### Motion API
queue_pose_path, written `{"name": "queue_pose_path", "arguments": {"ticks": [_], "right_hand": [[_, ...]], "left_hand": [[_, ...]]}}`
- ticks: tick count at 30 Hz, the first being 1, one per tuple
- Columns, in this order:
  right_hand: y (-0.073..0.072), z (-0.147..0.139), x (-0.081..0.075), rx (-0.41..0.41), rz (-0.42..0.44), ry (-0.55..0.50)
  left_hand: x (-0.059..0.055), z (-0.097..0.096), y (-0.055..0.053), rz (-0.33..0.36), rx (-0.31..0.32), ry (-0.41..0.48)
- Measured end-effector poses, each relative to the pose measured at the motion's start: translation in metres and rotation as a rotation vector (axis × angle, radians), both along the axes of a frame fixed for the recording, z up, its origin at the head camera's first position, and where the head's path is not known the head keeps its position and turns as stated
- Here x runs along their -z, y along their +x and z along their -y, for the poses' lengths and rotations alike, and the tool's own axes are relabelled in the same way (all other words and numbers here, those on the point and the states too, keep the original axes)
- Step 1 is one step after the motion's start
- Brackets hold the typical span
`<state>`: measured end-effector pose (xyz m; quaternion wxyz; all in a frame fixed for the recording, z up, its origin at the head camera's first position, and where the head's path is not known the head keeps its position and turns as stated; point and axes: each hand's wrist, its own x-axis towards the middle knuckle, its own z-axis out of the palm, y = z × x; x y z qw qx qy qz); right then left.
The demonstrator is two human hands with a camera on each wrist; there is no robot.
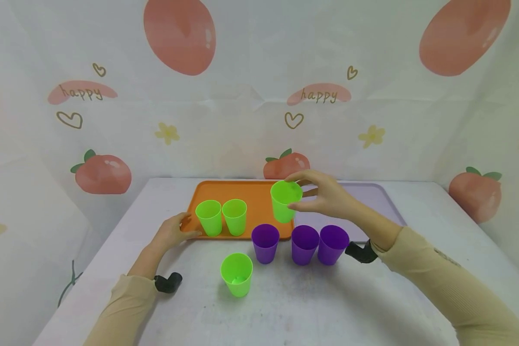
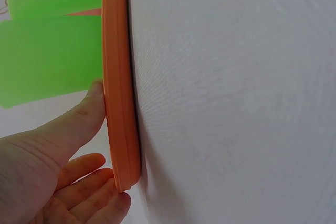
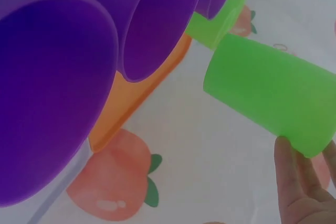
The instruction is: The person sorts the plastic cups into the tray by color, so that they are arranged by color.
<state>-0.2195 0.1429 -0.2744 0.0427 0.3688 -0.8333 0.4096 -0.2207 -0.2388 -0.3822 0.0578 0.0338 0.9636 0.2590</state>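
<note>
A green cup [image 1: 283, 207] is up in the air over the 3 o'clock part of the orange tray [image 1: 259, 206]. The right hand [image 1: 326, 196], at the cup's 3 o'clock, has its thumb and fingers pinched on it. Two more green cups [image 1: 210, 223] stand on the tray at 9 o'clock. The left hand [image 1: 171, 232] pinches the tray's 8 o'clock corner. Three purple cups [image 1: 303, 250] stand at 7, 5 and 4 o'clock. Another green one [image 1: 238, 283] stands farther out at 7.
</note>
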Motion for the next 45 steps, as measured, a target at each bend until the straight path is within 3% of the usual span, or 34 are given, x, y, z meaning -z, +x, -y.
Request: {"name": "queue_pose_path", "arguments": {"ticks": [17, 45], "right_hand": [[-0.029, 0.02, 0.01, -0.095, 0.082, 0.081], [-0.056, 0.039, 0.019, -0.117, 0.112, 0.274]], "left_hand": [[0.001, 0.0, 0.0, -0.007, 0.001, -0.004], [0.004, 0.001, -0.002, -0.022, 0.01, -0.004]]}}
